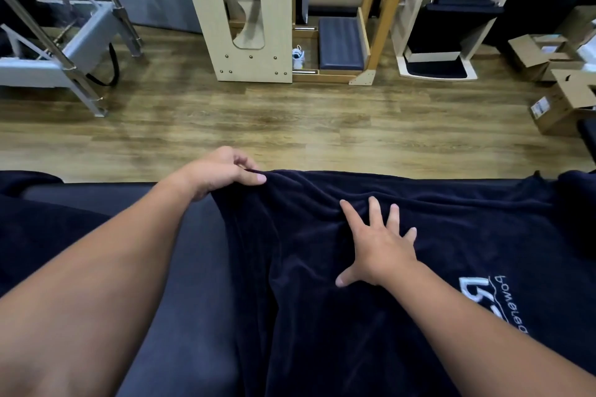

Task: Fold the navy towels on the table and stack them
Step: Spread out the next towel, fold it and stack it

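- The surface [180,235] is dark and padded; it fills the lower half of the view and runs out of frame at the left, right and bottom edges, so its full shape cannot be seen.
- A navy towel [322,300] lies spread over the right and middle of the surface, wrinkled, with its near part cut off by the bottom of the view.
- More dark cloth [38,222] lies at the left; whether it is another towel is hard to tell.
- White stitched lettering [493,303] on the towel reads upside down and is partly hidden by the right forearm.
- The left hand [222,171] pinches the towel's far left corner between thumb and curled fingers; the fingertips are tucked out of sight.
- The right hand [377,242] lies flat on the towel, fingers straight and spread, gripping nothing.
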{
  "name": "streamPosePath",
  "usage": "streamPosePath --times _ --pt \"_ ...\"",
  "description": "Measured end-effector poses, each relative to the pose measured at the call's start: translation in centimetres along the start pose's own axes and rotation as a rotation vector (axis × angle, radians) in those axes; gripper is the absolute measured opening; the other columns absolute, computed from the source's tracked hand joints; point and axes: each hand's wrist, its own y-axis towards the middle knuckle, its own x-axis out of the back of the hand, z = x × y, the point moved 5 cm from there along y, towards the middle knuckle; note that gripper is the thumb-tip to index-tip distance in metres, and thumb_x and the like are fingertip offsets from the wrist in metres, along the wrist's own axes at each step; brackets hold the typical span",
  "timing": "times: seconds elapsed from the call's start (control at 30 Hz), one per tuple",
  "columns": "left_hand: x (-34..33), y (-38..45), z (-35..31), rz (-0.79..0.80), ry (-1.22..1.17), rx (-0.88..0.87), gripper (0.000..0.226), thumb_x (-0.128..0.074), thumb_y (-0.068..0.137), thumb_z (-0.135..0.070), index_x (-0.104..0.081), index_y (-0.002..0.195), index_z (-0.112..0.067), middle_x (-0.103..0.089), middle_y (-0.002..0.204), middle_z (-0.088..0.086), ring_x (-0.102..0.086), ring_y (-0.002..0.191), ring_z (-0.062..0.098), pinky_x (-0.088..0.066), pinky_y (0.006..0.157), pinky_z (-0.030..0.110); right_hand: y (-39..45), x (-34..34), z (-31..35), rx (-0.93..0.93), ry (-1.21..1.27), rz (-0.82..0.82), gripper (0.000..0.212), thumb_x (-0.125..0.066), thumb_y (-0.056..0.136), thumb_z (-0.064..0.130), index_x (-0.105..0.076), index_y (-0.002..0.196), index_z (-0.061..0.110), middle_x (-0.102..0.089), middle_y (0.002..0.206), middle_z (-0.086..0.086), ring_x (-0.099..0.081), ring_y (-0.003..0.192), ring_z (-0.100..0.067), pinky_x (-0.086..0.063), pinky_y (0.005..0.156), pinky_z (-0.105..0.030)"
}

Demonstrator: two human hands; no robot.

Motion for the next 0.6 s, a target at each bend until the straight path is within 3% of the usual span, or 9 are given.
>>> streamPosePath --times 0.07,0.13,0.27,0.37,0.4,0.53,0.6 --pt "0.0 -0.4 -0.5 0.052 0.082 -0.007 0.029 -0.092 0.064 -0.020 -0.069 0.076 -0.008 -0.066 0.073 0.012 -0.060 0.065 0.022 -0.046 0.058 0.025 0.0 0.1 0.0 0.000 -0.003 -0.003 0.151 -0.092 0.052 0.063 0.025 0.147 0.055 0.032 0.163 -0.001 0.027 0.149 -0.044 -0.009 0.115 -0.074" --pt "0.5 -0.4 -1.2 -0.011 -0.037 -0.073 0.032 -0.089 0.057 -0.016 -0.062 0.071 -0.007 -0.059 0.072 0.012 -0.054 0.068 0.022 -0.043 0.055 0.024 0.0 0.1 0.1 -0.005 -0.005 0.001 0.151 -0.092 0.052 0.063 0.025 0.147 0.056 0.032 0.163 0.000 0.026 0.149 -0.044 -0.010 0.114 -0.074" --pt "1.1 -0.8 -1.2 -0.051 -0.213 -0.182 0.049 -0.089 0.055 -0.013 -0.057 0.082 0.013 -0.063 0.081 0.014 -0.060 0.076 0.022 -0.049 0.070 0.030 0.0 0.2 0.2 -0.015 -0.015 0.015 0.152 -0.092 0.052 0.063 0.026 0.147 0.056 0.032 0.163 -0.001 0.026 0.149 -0.044 -0.010 0.115 -0.074" --pt "1.0 -1.4 -1.0 -0.001 -0.306 -0.218 0.025 -0.084 0.064 -0.008 -0.063 0.075 -0.001 -0.067 0.075 0.008 -0.063 0.068 0.017 -0.053 0.067 0.025 0.1 0.2 0.2 -0.019 -0.014 0.017 0.153 -0.092 0.051 0.063 0.027 0.147 0.056 0.033 0.163 0.000 0.027 0.149 -0.044 -0.010 0.115 -0.074" --pt "1.0 -1.5 -1.0 0.018 -0.254 -0.214 0.022 -0.084 0.069 -0.008 -0.064 0.075 -0.003 -0.066 0.073 0.007 -0.061 0.066 0.016 -0.051 0.066 0.025 0.1 0.2 0.2 -0.020 -0.016 0.020 0.153 -0.092 0.051 0.063 0.027 0.146 0.056 0.033 0.163 0.000 0.027 0.149 -0.044 -0.009 0.115 -0.074" --pt "1.2 -0.7 -1.3 0.160 0.408 -0.101 0.002 -0.077 0.089 -0.014 -0.075 0.089 -0.012 -0.077 0.086 0.003 -0.070 0.078 0.018 -0.054 0.077 0.035 0.3 0.3 0.2 -0.029 -0.031 0.039 0.153 -0.092 0.052 0.063 0.028 0.146 0.056 0.034 0.162 -0.001 0.028 0.148 -0.045 -0.007 0.115 -0.074" --pt "3.0 0.3 -1.5 0.000 0.606 -0.054 0.011 -0.078 0.089 -0.023 -0.074 0.087 -0.013 -0.074 0.084 0.003 -0.069 0.086 0.024 -0.050 0.077 0.040 0.4 0.4 0.3 -0.024 -0.042 0.037 0.153 -0.092 0.052 0.064 0.029 0.146 0.055 0.033 0.163 -0.002 0.028 0.148 -0.045 -0.004 0.114 -0.075"
